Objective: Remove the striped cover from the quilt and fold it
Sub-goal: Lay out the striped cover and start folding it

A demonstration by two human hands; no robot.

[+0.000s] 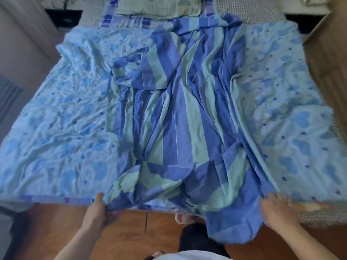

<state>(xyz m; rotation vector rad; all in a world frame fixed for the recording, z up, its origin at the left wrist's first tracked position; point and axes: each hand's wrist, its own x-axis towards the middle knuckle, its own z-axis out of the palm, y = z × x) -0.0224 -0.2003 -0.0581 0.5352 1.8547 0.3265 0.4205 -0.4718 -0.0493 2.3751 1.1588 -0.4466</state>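
Observation:
The striped cover (180,113), blue and pale green, lies crumpled in a long band down the middle of the light blue patterned quilt (62,117) on the bed. Its near end hangs over the foot of the bed towards the floor. My left hand (96,207) grips the cover's near left edge at the bed's foot. My right hand (276,205) grips the cover's near right edge, fingers curled into the cloth; it is blurred.
A pale green pillow (159,6) lies at the head of the bed. A wooden floor (131,229) is under my feet. Brown furniture (330,59) stands along the right side, and a grey wall or cabinet (24,44) on the left.

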